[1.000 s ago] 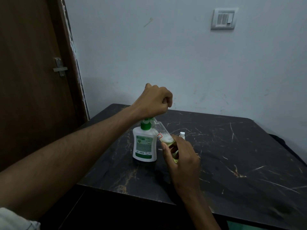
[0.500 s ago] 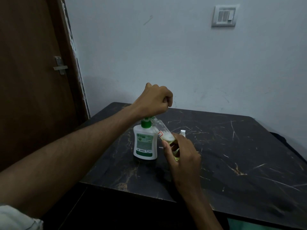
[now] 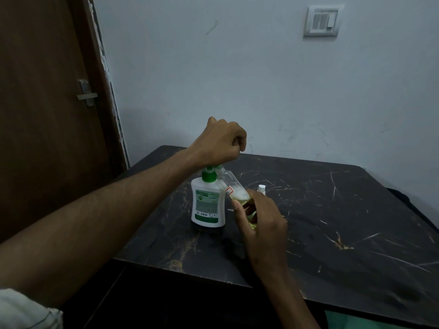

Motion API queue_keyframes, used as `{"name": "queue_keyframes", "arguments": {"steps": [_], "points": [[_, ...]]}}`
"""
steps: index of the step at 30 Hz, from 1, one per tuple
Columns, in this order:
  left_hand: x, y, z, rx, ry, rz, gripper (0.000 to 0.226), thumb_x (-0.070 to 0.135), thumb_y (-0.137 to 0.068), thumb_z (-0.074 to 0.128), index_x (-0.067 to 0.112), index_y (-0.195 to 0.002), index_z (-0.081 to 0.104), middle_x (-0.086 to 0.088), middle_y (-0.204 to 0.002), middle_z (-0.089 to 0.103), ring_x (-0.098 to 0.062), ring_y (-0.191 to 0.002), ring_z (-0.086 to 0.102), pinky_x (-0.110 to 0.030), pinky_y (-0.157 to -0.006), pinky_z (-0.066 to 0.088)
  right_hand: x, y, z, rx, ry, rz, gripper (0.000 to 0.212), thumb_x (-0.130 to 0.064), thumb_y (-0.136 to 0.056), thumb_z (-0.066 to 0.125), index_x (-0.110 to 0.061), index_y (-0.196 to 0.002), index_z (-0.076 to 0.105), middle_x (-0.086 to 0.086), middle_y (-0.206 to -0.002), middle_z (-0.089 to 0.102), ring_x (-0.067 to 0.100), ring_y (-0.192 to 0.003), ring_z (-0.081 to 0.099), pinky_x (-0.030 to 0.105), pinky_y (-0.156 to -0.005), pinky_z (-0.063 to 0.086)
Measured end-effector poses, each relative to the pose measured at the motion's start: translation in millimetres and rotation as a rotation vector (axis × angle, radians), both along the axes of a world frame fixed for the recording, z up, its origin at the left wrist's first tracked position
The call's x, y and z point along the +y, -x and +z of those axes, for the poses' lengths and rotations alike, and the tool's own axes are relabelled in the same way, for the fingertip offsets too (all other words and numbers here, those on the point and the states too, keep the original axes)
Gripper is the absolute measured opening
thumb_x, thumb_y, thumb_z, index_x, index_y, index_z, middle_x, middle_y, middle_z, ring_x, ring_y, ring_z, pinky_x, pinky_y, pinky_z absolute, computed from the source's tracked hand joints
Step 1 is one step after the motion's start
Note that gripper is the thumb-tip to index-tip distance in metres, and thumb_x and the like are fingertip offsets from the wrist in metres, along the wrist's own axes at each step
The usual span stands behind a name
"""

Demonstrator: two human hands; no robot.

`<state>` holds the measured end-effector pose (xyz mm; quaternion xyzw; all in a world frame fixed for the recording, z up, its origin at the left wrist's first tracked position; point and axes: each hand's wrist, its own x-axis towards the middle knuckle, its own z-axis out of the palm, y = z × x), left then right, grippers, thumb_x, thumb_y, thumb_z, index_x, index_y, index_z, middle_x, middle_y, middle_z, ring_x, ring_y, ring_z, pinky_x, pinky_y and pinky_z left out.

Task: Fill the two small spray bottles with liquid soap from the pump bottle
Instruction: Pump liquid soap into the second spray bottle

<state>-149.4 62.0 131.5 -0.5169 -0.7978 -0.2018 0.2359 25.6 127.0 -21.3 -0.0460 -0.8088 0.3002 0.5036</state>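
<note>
One pump bottle [image 3: 208, 205] is stood at table [image 3: 356, 233] centre; its green pump head is pressed under the curled left hand [image 3: 219, 142], whether gripped cannot be told. One small spray bottle [image 3: 237, 189] is held tilted at its 3 o'clock, mouth at the nozzle, partly filled, lower body pinched by the right hand [image 3: 261, 222]. Judged light, thin-walled, slippery if soapy; best gripped mid-body. One white cap [image 3: 261, 188] is seen at 2 o'clock; a second spray bottle cannot be confirmed.

The pump bottle [image 3: 208, 202] stands on the table [image 3: 332, 233]. At its three o'clock, touching its spout, leans a spray bottle [image 3: 237, 192]; a cap [image 3: 261, 188] sits further at three o'clock.
</note>
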Motion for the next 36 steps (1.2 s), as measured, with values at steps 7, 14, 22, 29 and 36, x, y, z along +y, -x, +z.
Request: {"name": "queue_keyframes", "arguments": {"steps": [7,14,22,29,36], "points": [[0.8,2.5,1.1,-0.002,-0.017,-0.004,0.031,0.008,-0.074,0.052,0.022,-0.078,0.079,0.011,-0.065,0.073,-0.009,-0.062,0.07,-0.052,-0.094,0.056,-0.1,0.1,-0.7,0.003,0.008,-0.005,0.032,-0.045,-0.099,0.056,-0.022,-0.12,0.064,-0.014,-0.103,0.058,-0.001,-0.087,0.054,0.005,-0.072,0.04],[0.2,-0.9,2.6,0.004,0.01,-0.003,0.031,0.008,-0.076,0.052,0.022,-0.078,0.079,0.015,-0.067,0.071,-0.008,-0.063,0.069,-0.053,-0.093,0.056,0.1,-0.5,-0.6,-0.014,-0.002,-0.009,0.034,-0.046,-0.099,0.055,-0.021,-0.12,0.063,-0.011,-0.104,0.06,0.0,-0.086,0.055,0.006,-0.071,0.041],[0.0,1.2,-1.7,-0.024,-0.004,0.006,0.032,0.008,-0.075,0.051,0.023,-0.079,0.079,0.012,-0.067,0.073,-0.009,-0.064,0.07,-0.053,-0.095,0.055,-0.4,0.3,-0.4,0.005,-0.011,-0.019,0.033,-0.046,-0.099,0.054,-0.021,-0.118,0.064,-0.016,-0.102,0.056,-0.002,-0.084,0.053,0.003,-0.069,0.039],[2.0,2.4,4.1,-0.007,-0.001,-0.005,0.03,0.008,-0.075,0.054,0.022,-0.079,0.079,0.011,-0.066,0.073,-0.01,-0.063,0.07,-0.052,-0.095,0.055,0.2,-0.2,-0.1,0.009,-0.006,-0.013,0.032,-0.046,-0.099,0.055,-0.022,-0.119,0.064,-0.018,-0.103,0.053,-0.003,-0.086,0.054,0.003,-0.07,0.04],[-0.2,2.8,-2.2,-0.017,-0.002,-0.007,0.032,0.009,-0.076,0.051,0.024,-0.079,0.079,0.013,-0.066,0.073,-0.009,-0.064,0.07,-0.052,-0.096,0.054,1.2,1.5,-1.5,0.0,-0.011,-0.012,0.029,-0.046,-0.1,0.055,-0.025,-0.119,0.062,-0.018,-0.102,0.052,-0.001,-0.086,0.053,0.007,-0.071,0.041]]}}
